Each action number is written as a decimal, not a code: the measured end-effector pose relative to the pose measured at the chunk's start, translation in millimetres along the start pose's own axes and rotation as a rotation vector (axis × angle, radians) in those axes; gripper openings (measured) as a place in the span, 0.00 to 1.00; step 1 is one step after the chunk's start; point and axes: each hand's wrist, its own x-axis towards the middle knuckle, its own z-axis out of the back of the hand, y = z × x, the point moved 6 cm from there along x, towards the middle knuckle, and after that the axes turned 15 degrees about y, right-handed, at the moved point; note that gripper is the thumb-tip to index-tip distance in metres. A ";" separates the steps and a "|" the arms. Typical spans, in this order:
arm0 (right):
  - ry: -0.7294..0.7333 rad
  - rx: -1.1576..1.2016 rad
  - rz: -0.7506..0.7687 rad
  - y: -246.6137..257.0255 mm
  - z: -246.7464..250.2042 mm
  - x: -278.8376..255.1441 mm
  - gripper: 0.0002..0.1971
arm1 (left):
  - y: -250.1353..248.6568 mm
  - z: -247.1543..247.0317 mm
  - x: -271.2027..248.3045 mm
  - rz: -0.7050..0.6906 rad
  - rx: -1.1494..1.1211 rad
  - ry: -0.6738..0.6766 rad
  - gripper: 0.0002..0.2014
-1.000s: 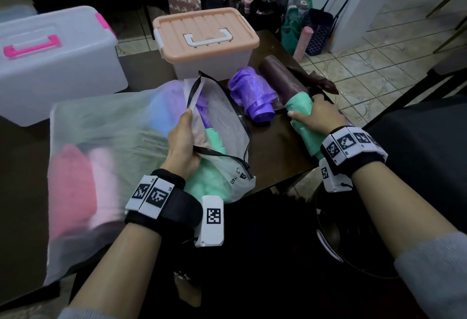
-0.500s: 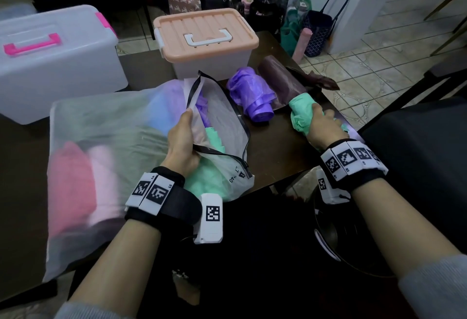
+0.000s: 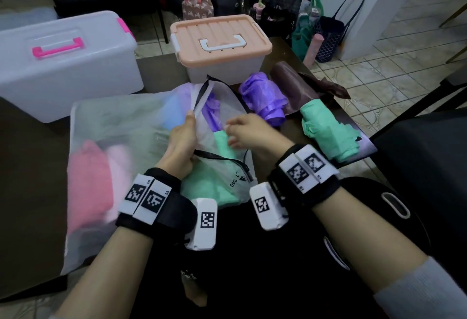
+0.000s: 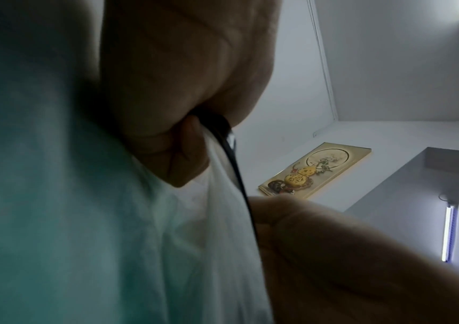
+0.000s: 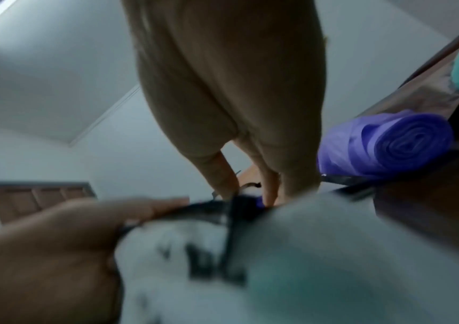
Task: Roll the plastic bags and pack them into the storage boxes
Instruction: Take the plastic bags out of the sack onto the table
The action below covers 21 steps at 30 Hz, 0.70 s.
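We are keeping the mouth of the big translucent zip pouch (image 3: pixel 141 126) propped up with our left hand (image 3: pixel 180 141), thumb and fingers pinching its black-edged flap, so the loose plastic bags inside can be reached. Our right hand (image 3: pixel 249 133) is dipping into that opening with fingers loosely extended, touching the green bag (image 3: pixel 222 141) there; we cannot tell whether it is grasping it. Beside it on the tabletop (image 3: pixel 298 139), the purple roll (image 3: pixel 264 97), brown roll (image 3: pixel 290 83) and green roll (image 3: pixel 326 129) are lying near the peach-lidded box (image 3: pixel 219 40), which, like the pink-handled box (image 3: pixel 63 65), is closed.
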 end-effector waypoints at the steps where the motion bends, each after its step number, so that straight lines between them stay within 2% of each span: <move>1: -0.011 -0.047 -0.026 -4.8 -8.1 3.6 0.18 | 2.6 1.3 -0.9 0.009 0.004 0.003 0.21; 3: -0.050 -0.205 -0.080 -12.1 -14.4 6.3 0.17 | 5.8 4.2 -3.2 0.018 -0.029 0.016 0.22; 5: 0.003 -0.271 -0.157 -19.1 -19.1 6.3 0.14 | 6.7 4.2 -5.9 0.017 -0.116 0.045 0.22; 6: 0.050 -0.261 -0.189 -22.1 -21.2 7.0 0.16 | 6.2 2.6 -7.6 0.007 -0.173 0.065 0.22; 8: 0.109 -0.221 -0.231 -24.4 -22.6 6.5 0.22 | 5.0 0.3 -9.9 -0.004 -0.289 0.083 0.21; 10: 0.134 -0.192 -0.258 -26.3 -21.5 7.5 0.22 | 5.5 -1.6 -10.2 0.005 -0.379 0.078 0.18; 11: 0.130 -0.159 -0.266 -27.2 -20.5 8.4 0.20 | 6.2 -1.7 -9.1 0.007 -0.409 0.070 0.17; 14: 0.099 0.051 -0.277 -31.4 -21.8 10.5 0.27 | 11.4 6.3 -4.9 0.025 -0.421 0.010 0.18; 15: 0.098 0.093 -0.271 -31.6 -22.7 11.4 0.29 | 13.9 8.2 -3.8 0.044 -0.434 0.030 0.19; 16: 0.100 0.121 -0.254 -31.6 -23.6 12.7 0.28 | 16.2 8.4 -3.5 0.068 -0.470 0.073 0.22; 18: 0.111 0.173 -0.187 -29.2 -24.1 12.7 0.17 | 18.9 8.9 -1.8 0.100 -0.530 0.138 0.28; 21: 0.146 0.304 -0.058 -25.6 -22.9 9.1 0.05 | 18.5 10.6 -2.3 0.084 -0.527 0.124 0.28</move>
